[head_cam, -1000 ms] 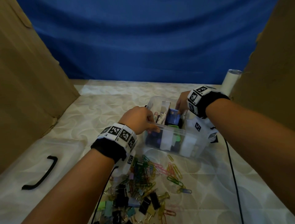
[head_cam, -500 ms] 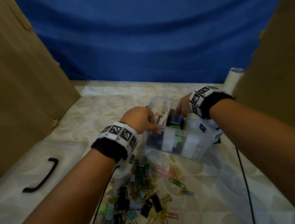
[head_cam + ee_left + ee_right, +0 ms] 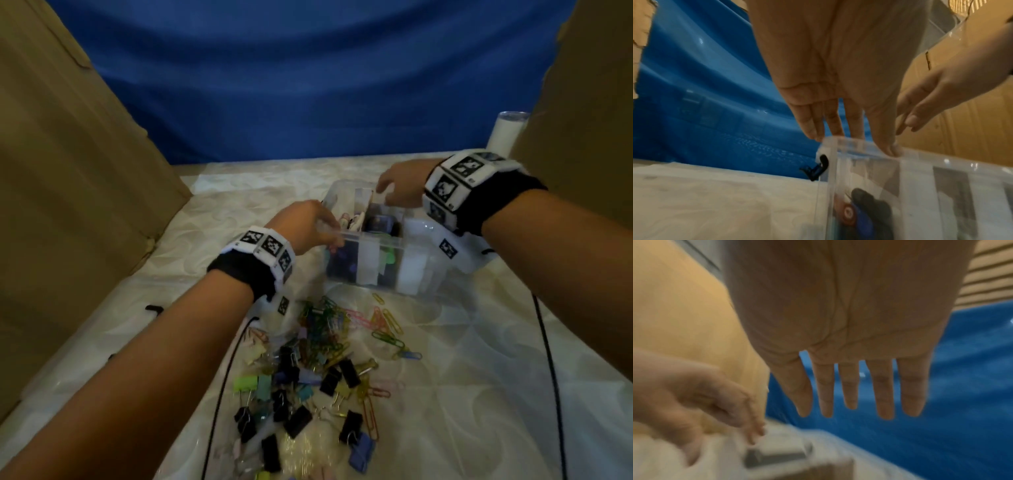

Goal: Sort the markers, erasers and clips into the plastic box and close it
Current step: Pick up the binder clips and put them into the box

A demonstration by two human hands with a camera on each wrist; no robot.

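Note:
A clear plastic box (image 3: 416, 270) with dividers stands open mid-table, with markers and erasers in its compartments. My left hand (image 3: 327, 236) rests straight fingertips (image 3: 887, 148) on the rim at the box's (image 3: 920, 181) near left corner. My right hand (image 3: 387, 192) hovers above the far side of the box, fingers straight and spread, holding nothing (image 3: 859, 410). A heap of coloured paper clips and binder clips (image 3: 325, 363) lies on the table in front of the box.
The clear lid with its black handle (image 3: 153, 309) lies at the left, partly behind my left forearm. Cardboard walls (image 3: 68, 171) close in both sides. A white cylinder (image 3: 507, 137) stands back right. A black cable (image 3: 548, 342) trails along the right.
My right hand has lifted out of the box's far compartment and opened above it. My left hand has stayed at the box's near left corner.

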